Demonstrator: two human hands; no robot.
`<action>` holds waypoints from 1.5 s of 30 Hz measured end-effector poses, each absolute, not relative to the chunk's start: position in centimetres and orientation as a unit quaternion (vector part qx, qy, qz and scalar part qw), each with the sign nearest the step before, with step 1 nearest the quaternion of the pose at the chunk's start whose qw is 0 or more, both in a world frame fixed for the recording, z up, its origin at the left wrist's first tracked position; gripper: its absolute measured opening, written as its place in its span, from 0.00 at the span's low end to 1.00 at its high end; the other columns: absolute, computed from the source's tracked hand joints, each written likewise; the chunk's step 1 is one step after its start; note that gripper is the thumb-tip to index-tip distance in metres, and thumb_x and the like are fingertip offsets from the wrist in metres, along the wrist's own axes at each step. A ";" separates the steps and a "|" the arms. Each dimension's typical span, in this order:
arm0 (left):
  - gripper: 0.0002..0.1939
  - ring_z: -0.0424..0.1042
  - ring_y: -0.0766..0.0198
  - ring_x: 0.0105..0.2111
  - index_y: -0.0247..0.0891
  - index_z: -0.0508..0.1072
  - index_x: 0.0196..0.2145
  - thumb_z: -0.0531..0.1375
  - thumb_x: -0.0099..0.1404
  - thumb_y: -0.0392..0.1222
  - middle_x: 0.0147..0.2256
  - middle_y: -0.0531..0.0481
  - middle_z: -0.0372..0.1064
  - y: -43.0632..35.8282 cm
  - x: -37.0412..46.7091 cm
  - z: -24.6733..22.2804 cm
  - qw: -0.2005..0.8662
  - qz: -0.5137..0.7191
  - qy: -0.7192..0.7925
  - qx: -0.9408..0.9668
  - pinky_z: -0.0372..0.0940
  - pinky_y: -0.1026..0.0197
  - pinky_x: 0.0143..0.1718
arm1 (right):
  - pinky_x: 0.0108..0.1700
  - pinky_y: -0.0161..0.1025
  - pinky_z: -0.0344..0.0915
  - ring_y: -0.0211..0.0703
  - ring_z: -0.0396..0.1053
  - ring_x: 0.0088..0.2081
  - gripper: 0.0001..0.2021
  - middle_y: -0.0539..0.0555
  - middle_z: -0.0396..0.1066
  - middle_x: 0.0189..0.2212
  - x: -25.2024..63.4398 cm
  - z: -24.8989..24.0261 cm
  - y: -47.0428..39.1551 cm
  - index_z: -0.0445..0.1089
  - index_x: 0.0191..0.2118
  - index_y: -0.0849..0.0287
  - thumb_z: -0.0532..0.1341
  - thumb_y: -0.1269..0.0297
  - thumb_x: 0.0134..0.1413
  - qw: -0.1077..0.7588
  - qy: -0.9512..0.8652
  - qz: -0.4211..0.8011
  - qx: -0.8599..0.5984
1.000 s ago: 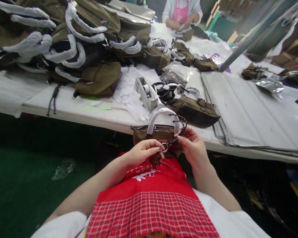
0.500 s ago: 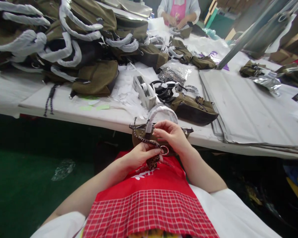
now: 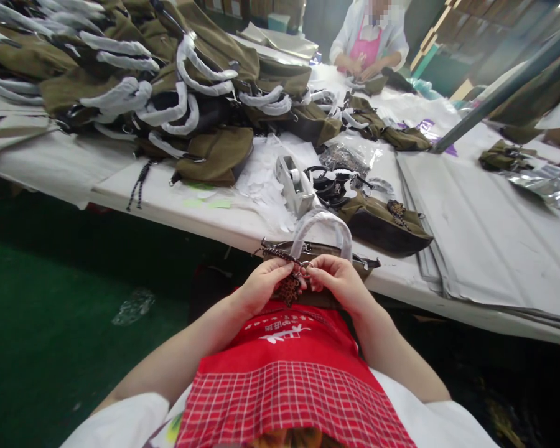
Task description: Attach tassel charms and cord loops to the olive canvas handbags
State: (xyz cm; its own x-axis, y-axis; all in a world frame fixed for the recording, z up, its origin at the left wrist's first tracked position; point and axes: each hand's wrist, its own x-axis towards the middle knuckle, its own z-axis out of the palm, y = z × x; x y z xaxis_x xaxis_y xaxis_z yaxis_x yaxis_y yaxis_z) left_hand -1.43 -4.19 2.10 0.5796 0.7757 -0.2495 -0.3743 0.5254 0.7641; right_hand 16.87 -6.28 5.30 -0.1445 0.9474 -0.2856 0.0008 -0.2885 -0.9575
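An olive bag with a white-wrapped handle rests against the table's front edge, close to my body. In front of it my left hand pinches a dark patterned cord, and a leopard-patterned charm hangs below the fingers. My right hand is closed on a metal ring beside the cord's end. The two hands nearly touch. Part of the bag's front is hidden behind my hands.
Olive bags with wrapped handles pile up at the left. A tape dispenser, black straps and another olive bag lie beyond my hands. Grey sheets cover the right side. A person in a pink apron works opposite.
My right hand has come down to the ring, closing its fingers on it. The cord and charm are still in my left hand. The view has shifted, so the table appears further right.
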 end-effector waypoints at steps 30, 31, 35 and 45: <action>0.11 0.74 0.64 0.27 0.34 0.79 0.33 0.62 0.63 0.44 0.27 0.48 0.77 -3.5 -4.1 6.4 0.522 0.330 0.411 0.671 0.68 0.64 0.32 | 0.30 0.34 0.66 0.36 0.66 0.25 0.13 0.48 0.70 0.24 16.2 4.2 -7.6 0.72 0.35 0.57 0.66 0.52 0.54 0.493 -0.455 0.540 -0.508; 0.12 0.73 0.65 0.26 0.33 0.79 0.33 0.63 0.62 0.46 0.26 0.48 0.77 -3.4 -4.0 6.4 0.570 0.317 0.409 0.638 0.68 0.65 0.30 | 0.34 0.36 0.67 0.38 0.68 0.29 0.11 0.49 0.71 0.27 16.5 4.5 -7.7 0.73 0.38 0.56 0.65 0.54 0.56 0.499 -0.492 0.507 -0.501; 0.16 0.72 0.67 0.24 0.32 0.78 0.32 0.67 0.57 0.50 0.25 0.48 0.76 -2.9 -3.1 6.3 0.712 0.270 0.382 0.524 0.68 0.66 0.29 | 0.42 0.40 0.67 0.44 0.68 0.39 0.09 0.54 0.70 0.37 17.2 5.1 -7.7 0.74 0.39 0.55 0.64 0.56 0.59 0.461 -0.593 0.468 -0.466; 0.16 0.68 0.69 0.22 0.32 0.78 0.30 0.65 0.58 0.51 0.23 0.50 0.72 -1.9 -0.3 6.6 0.700 0.232 0.338 0.585 0.65 0.67 0.27 | 0.51 0.44 0.62 0.46 0.67 0.43 0.10 0.53 0.71 0.40 18.5 4.5 -8.1 0.73 0.30 0.56 0.65 0.56 0.56 0.484 -0.454 0.634 -0.398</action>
State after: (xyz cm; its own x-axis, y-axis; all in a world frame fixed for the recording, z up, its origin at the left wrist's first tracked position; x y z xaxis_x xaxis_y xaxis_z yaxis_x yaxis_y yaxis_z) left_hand -0.28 -1.94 6.64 0.6639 0.7199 -0.2024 0.0719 0.2079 0.9755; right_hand 18.50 -8.13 4.50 -0.2148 0.9744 -0.0660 -0.2514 -0.1204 -0.9604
